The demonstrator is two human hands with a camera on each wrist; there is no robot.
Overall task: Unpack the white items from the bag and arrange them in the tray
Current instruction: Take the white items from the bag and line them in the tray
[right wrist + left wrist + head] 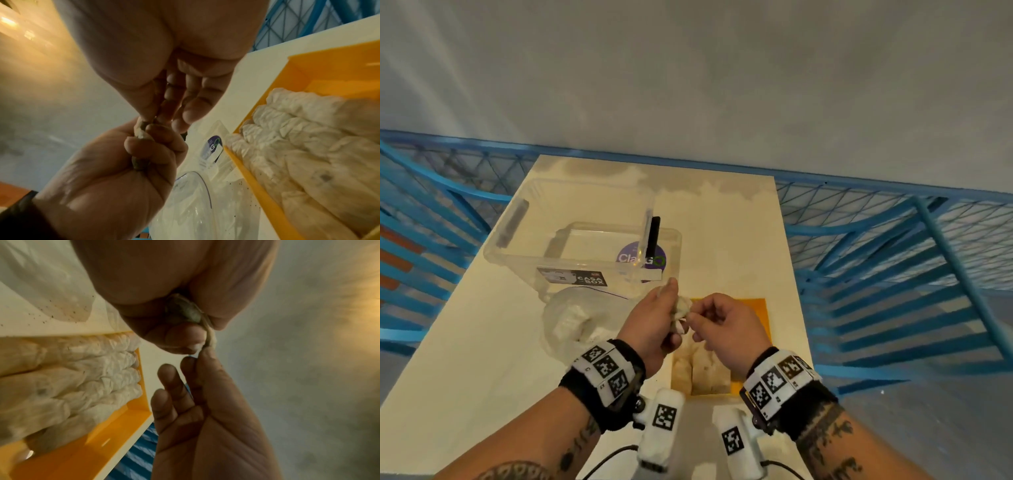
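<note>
Above the yellow tray (758,310) both hands hold one small crumpled white item (682,307). My left hand (671,322) grips it in curled fingers, and its body shows inside the fist (185,311). My right hand (697,320) pinches its free end between thumb and forefinger (149,119). Several rolled white items (702,368) lie side by side in the tray (115,423). Left of the hands, the clear plastic bag (571,320) lies on the table with more white items inside.
A clear plastic box (527,253) with a black label stands behind the bag, with a purple-stickered clear lid or bag beside it. The cream table (465,377) ends at blue metal railings (893,274) on both sides. Dark specks dot the table by the tray.
</note>
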